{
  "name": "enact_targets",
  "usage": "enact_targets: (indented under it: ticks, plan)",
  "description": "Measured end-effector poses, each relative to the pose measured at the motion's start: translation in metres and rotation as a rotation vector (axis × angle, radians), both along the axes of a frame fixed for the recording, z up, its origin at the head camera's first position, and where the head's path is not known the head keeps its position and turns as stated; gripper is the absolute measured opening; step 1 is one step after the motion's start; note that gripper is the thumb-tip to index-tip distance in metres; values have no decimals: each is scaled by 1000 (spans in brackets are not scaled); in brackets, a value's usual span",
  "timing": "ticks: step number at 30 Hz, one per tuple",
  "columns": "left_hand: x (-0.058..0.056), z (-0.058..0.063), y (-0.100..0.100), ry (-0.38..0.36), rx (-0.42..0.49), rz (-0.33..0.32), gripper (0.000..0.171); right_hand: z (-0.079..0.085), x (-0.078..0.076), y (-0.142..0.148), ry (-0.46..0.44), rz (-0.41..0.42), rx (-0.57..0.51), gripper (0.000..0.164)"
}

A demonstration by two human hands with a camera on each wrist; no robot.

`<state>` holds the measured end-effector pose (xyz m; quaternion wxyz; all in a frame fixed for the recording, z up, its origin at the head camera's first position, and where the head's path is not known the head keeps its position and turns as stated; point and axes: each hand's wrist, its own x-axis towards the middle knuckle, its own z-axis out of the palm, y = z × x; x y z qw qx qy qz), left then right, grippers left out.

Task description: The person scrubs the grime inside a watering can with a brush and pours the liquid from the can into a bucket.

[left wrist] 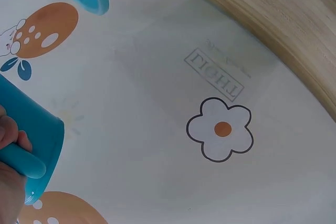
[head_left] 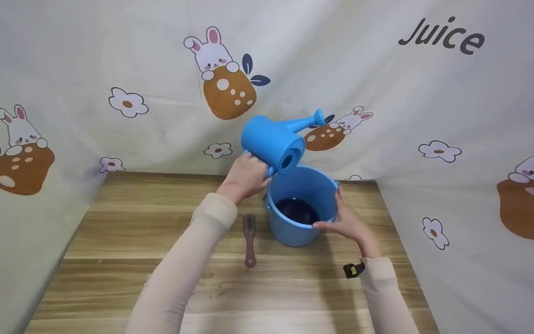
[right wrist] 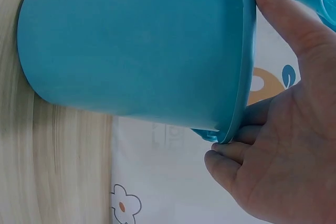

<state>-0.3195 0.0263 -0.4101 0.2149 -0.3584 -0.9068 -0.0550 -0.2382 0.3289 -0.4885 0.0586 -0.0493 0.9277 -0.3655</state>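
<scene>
A blue watering can (head_left: 267, 137) is held up by its handle in my left hand (head_left: 247, 174), tilted over the left back of a blue bucket (head_left: 292, 235). Its long spout points up and to the right, and its round top opening faces the bucket. In the left wrist view, fingers of the left hand (left wrist: 9, 195) curl round the handle. Dark liquid (head_left: 297, 211) lies at the bottom of the bucket, which stands upright on the table. My right hand (head_left: 348, 223) grips the bucket's right rim. In the right wrist view, the right hand (right wrist: 294, 156) spreads thumb and fingers along that rim.
A brown fork-like tool (head_left: 249, 239) with several tines lies on the wooden table (head_left: 132, 241), left of the bucket. Small wet spots show near its handle. Pale printed cloth (head_left: 155, 60) walls in the back and sides. A small black device (head_left: 354, 270) sits at my right wrist.
</scene>
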Motion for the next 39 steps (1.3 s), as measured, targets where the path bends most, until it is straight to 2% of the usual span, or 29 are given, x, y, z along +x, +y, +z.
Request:
enact_targets:
  ticks: [6, 11, 21, 33, 39]
  plan:
    - [-4, 0, 3, 109, 5, -25, 42, 2, 0, -1, -9, 6, -1, 133]
    - [-6, 3, 7, 184, -19, -20, 40, 2, 1, -1, -16, 9, 1, 132]
    - [-12, 7, 14, 319, -53, -32, 37, 0, 0, 0, 19, 20, -18, 130]
    - [-13, 11, 23, 362, -114, -32, 37, -3, 0, 1, 40, 32, -22, 128]
    - [-14, 10, 28, 417, -134, -30, 35, -1, 1, 0, 28, 26, -26, 129]
